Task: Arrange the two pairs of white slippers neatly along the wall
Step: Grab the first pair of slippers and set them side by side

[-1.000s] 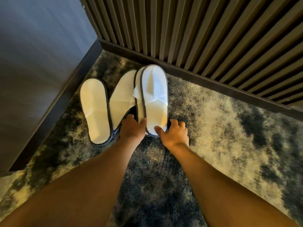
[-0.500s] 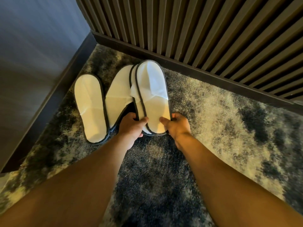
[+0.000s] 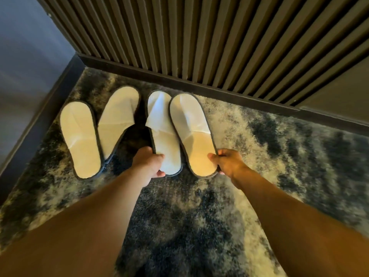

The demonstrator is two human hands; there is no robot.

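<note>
Now each hand's fingers pinch a slipper heel: left hand (image 3: 148, 163), right hand (image 3: 227, 162); uneven release could leave toes splayed.

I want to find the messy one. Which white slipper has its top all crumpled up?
The white cloth slipper third from the left, held by the left hand. Its top flap is folded and bunched; the other three lie smooth.
</note>
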